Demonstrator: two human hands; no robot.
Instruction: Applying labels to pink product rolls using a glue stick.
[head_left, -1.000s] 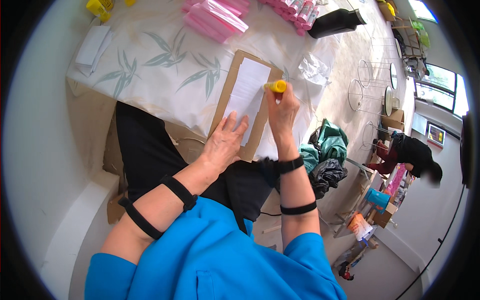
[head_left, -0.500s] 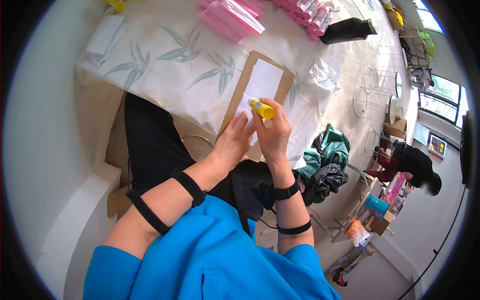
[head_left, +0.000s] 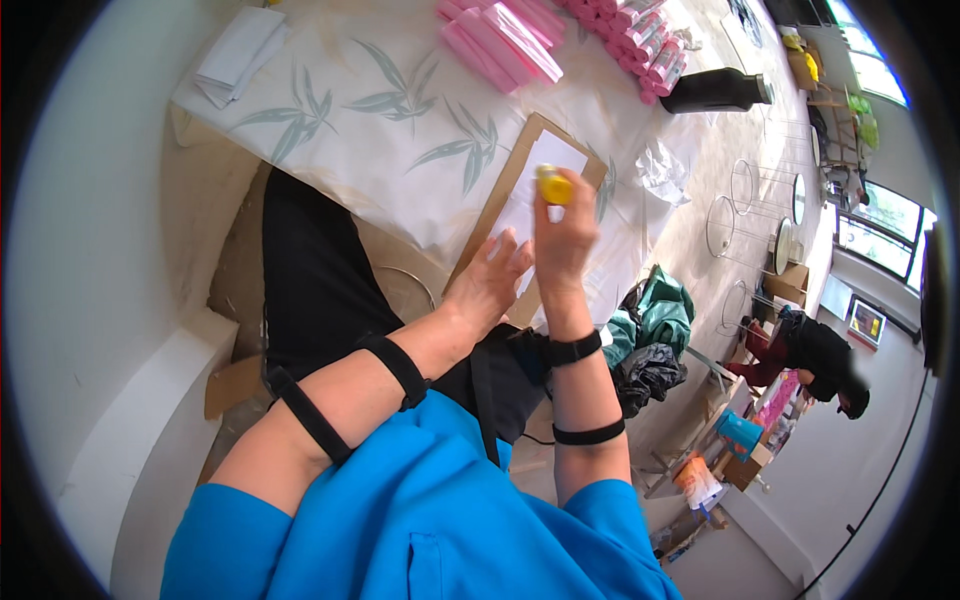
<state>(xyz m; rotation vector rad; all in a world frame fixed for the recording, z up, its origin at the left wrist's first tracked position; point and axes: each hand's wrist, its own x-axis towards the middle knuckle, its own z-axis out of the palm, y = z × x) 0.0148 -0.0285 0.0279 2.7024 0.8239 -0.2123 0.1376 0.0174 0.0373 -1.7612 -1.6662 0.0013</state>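
- Paper (head_left: 561, 152) is laid on cardboard (head_left: 507, 186); work seems unfinished.
- Tube (head_left: 552, 186) is gripped in the right hand (head_left: 565, 235), fingers curled.
- Left hand (head_left: 490, 277) is held fingers spread, nothing gripped.

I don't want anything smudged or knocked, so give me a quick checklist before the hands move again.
1. Yellow glue stick gripped: ok, in the right hand.
2. Glue tip touching the white paper: cannot tell, the stick is blurred.
3. Paper backed by the cardboard: ok, cardboard shows along both long sides.
4. Whole paper in view: not ok, the left hand and right hand hide part of it.
5. Left hand pressing down: cannot tell, fingers are over the lower part, pressure doesn't show.
6. Black bottle clear of both hands: ok, well beyond the cardboard.
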